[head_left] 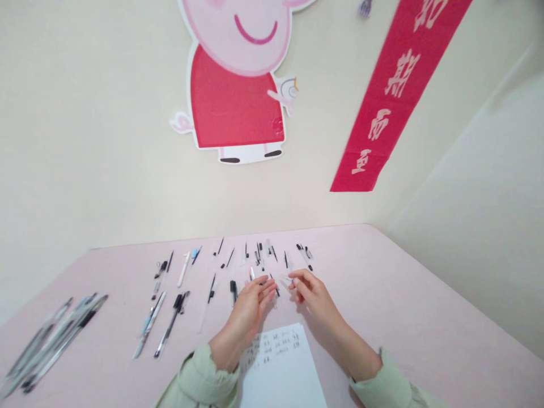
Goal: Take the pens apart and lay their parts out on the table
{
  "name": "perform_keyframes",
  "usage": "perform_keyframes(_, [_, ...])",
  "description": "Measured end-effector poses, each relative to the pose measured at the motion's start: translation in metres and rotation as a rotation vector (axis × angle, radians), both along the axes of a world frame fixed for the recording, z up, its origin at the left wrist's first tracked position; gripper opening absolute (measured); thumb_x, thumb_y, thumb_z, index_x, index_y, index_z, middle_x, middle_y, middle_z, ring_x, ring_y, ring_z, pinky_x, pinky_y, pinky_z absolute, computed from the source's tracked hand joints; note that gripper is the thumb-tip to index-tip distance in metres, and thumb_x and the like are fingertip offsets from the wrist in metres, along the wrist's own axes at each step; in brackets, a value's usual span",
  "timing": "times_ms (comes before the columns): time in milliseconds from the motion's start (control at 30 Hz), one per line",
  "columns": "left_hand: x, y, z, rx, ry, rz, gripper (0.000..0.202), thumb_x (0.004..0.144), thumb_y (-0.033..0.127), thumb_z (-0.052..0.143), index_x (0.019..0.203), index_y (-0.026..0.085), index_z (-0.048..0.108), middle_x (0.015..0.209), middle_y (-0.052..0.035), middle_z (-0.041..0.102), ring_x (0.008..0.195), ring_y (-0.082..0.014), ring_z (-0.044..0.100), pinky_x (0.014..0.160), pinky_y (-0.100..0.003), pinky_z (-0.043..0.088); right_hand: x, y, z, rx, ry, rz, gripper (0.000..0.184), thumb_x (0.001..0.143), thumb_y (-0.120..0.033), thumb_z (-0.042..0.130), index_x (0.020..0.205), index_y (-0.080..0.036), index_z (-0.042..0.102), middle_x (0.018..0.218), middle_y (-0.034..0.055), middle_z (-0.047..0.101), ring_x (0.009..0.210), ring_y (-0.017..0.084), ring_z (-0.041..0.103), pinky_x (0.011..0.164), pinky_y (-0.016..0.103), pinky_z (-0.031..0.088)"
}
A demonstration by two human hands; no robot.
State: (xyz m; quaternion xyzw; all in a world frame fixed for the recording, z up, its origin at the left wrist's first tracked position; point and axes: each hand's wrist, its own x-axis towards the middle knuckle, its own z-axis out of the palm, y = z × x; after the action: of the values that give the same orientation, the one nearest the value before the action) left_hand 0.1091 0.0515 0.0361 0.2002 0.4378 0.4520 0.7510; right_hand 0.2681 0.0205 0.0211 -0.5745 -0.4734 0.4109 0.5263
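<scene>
My left hand (249, 314) is palm up with its fingers stretched out together, and nothing shows in it. Close to its right, my right hand (314, 294) pinches a small clear pen part (285, 280) between thumb and fingers; the exact part is hard to make out. Between the hands a dark refill (275, 285) lies on the pink tabletop. Just beyond the left wrist is a black-capped pen (233, 290), partly hidden. Beneath the forearms lies a sheet of paper (284, 374) with handwriting near its top.
Rows of taken-apart pens, refills and caps (260, 252) spread across the back of the pink table (408, 317). More pens (170, 323) lie left of my left hand. A blurred bundle of pens (55, 343) is at the far left. Behind rises a wall (127, 187).
</scene>
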Motion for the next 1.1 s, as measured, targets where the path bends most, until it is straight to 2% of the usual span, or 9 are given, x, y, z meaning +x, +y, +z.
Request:
perform_keyframes(133, [-0.002,0.002,-0.001,0.028,0.018,-0.002,0.023,0.086,-0.001,0.040,0.099,0.007,0.057,0.108,-0.0216,0.068,0.093,-0.0176,0.070,0.097,-0.033,0.051,-0.002,-0.004,-0.012,0.053,-0.453,0.143,0.021,0.087,-0.028,0.051,0.099,-0.020,0.067,0.091,0.0049,0.066,0.075,0.017,0.059,0.070,0.030,0.046])
perform_keyframes(233, [-0.002,0.001,0.000,0.023,0.037,-0.045,0.020,0.089,0.003,0.042,0.095,0.008,0.059,0.101,-0.0193,0.070,0.088,-0.0165,0.070,0.096,-0.032,0.051,-0.001,-0.007,-0.011,0.084,-0.647,0.166,0.023,0.089,-0.023,0.048,0.104,-0.023,0.067,0.094,0.0051,0.065,0.080,0.018,0.060,0.076,0.031,0.046])
perform_keyframes(333, [0.000,-0.004,-0.001,0.015,0.047,-0.099,0.019,0.089,0.005,0.044,0.091,0.009,0.062,0.092,-0.0168,0.073,0.083,-0.0157,0.071,0.093,-0.032,0.052,-0.004,-0.010,-0.003,0.149,-0.708,0.089,0.025,0.090,-0.019,0.049,0.109,-0.023,0.064,0.095,0.0049,0.062,0.078,0.017,0.059,0.074,0.030,0.047])
perform_keyframes(467, [0.005,-0.014,-0.006,0.055,0.045,-0.169,0.022,0.088,0.005,0.044,0.089,0.010,0.065,0.086,-0.0116,0.073,0.078,-0.0131,0.070,0.087,-0.028,0.053,-0.015,-0.013,0.006,0.279,-0.799,0.152,0.022,0.087,-0.012,0.053,0.102,-0.023,0.064,0.098,0.0055,0.059,0.092,0.020,0.056,0.080,0.032,0.046])
perform_keyframes(700, [0.006,-0.008,-0.012,0.113,0.228,-0.240,0.005,0.086,0.014,0.052,0.085,0.014,0.057,0.078,-0.0080,0.073,0.066,-0.0132,0.069,0.070,-0.028,0.055,-0.015,-0.012,0.000,0.262,-0.874,0.122,0.013,0.085,-0.007,0.053,0.083,-0.020,0.057,0.088,0.0041,0.058,0.088,0.020,0.053,0.076,0.032,0.043])
perform_keyframes(767, [0.001,0.000,-0.012,0.197,0.344,-0.194,0.006,0.086,0.020,0.055,0.084,0.017,0.051,0.073,-0.0065,0.072,0.060,-0.0138,0.067,0.062,-0.028,0.054,-0.012,-0.010,-0.003,0.234,-0.864,0.058,0.011,0.085,-0.010,0.053,0.082,-0.020,0.055,0.086,0.0037,0.058,0.086,0.020,0.054,0.075,0.031,0.043])
perform_keyframes(900, [-0.011,0.009,-0.015,0.528,0.606,-0.123,0.015,0.088,0.034,0.051,0.084,0.021,0.043,0.067,-0.0010,0.068,0.055,-0.0143,0.062,0.056,-0.027,0.048,-0.011,-0.006,-0.008,0.173,-0.922,-0.013,0.011,0.084,-0.014,0.056,0.077,-0.020,0.053,0.082,0.0030,0.057,0.081,0.020,0.054,0.071,0.030,0.041])
perform_keyframes(1000, [-0.014,0.005,-0.018,0.710,0.821,-0.187,0.011,0.089,0.032,0.044,0.085,0.022,0.044,0.062,0.0024,0.063,0.056,-0.0158,0.060,0.059,-0.027,0.044,-0.014,-0.004,-0.010,0.151,-0.971,-0.004,0.010,0.084,-0.016,0.057,0.077,-0.021,0.053,0.081,0.0027,0.058,0.079,0.020,0.054,0.070,0.030,0.040])
perform_keyframes(1100, [-0.013,0.000,-0.020,0.797,1.000,-0.266,0.009,0.089,0.028,0.042,0.084,0.023,0.047,0.064,0.0029,0.060,0.060,-0.0162,0.058,0.061,-0.027,0.040,-0.014,-0.005,-0.011,0.139,-0.982,0.007,0.010,0.085,-0.016,0.056,0.076,-0.021,0.053,0.081,0.0029,0.059,0.080,0.020,0.055,0.070,0.030,0.040])
